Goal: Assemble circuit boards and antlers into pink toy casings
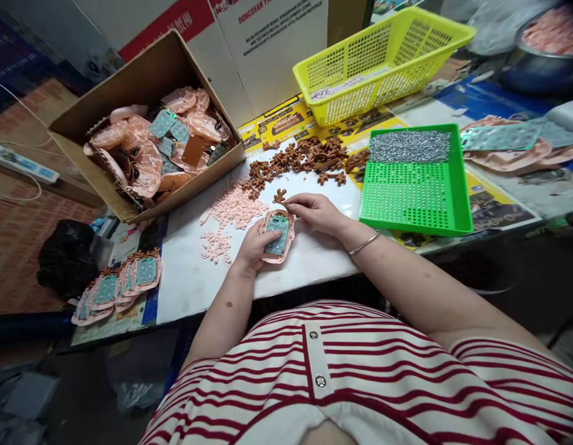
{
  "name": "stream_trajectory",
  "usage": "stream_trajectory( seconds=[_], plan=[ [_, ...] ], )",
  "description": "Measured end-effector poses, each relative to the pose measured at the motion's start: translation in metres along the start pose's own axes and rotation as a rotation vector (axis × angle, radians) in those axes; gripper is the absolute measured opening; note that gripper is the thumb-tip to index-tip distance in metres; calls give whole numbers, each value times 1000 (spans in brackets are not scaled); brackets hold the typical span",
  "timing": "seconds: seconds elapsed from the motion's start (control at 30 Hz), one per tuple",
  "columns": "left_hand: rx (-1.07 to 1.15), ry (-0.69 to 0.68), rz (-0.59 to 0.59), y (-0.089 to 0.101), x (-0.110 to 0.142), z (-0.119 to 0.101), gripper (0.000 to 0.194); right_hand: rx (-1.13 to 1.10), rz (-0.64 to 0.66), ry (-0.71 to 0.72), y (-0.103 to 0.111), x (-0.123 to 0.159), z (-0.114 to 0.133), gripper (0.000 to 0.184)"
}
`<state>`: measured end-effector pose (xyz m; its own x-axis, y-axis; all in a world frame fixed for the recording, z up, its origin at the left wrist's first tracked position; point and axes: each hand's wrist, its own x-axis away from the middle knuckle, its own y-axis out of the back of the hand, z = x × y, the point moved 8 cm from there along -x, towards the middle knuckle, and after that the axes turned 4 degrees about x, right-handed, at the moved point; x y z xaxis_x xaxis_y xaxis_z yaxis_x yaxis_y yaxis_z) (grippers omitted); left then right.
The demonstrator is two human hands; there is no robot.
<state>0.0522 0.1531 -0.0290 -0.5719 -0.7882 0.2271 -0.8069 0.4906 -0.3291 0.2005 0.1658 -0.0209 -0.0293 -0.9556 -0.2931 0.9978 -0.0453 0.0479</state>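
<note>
My left hand (255, 247) is closed round the lower left side of a pink plastic housing (290, 240), its thumb lying on the grey-green panel (275, 241) inside. At the housing's upper right edge my right hand (310, 212) has its fingers pinched on a brown antler-shaped piece (280, 196), which sticks up from the top edge. Whether that piece is seated in the housing I cannot tell. Loose brown antler pieces (305, 157) lie heaped just beyond. Left of the housing are small pale pink parts (237, 206) in a spread pile.
A cardboard box (175, 194) of pink housings stands at the back left. Several housings with antlers (105, 290) lie stacked at the left. On the right is a green tray (462, 204) holding screws (409, 147); a yellow basket (346, 111) sits behind. A metal bowl (541, 71) is far right.
</note>
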Motion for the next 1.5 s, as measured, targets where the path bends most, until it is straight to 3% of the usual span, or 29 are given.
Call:
stream_trajectory(
  seconds=[0.43,0.77,1.0,1.2,1.5],
  plan=[
    [5,-4,-65,6,-1,4,48,39,98,5,5,-4,-3,31],
    [14,-17,-83,5,0,2,48,43,97,-10,-1,-2,-2,30],
    [-2,-27,-2,0,2,0,48,51,108,-12,-3,-1,-2,27],
    [-49,-83,-32,3,2,1,53,26,158,-29,-3,-2,-3,31],
    [-48,-20,-18,3,2,4,53,35,190,-27,-5,-1,-5,32]
  ],
)
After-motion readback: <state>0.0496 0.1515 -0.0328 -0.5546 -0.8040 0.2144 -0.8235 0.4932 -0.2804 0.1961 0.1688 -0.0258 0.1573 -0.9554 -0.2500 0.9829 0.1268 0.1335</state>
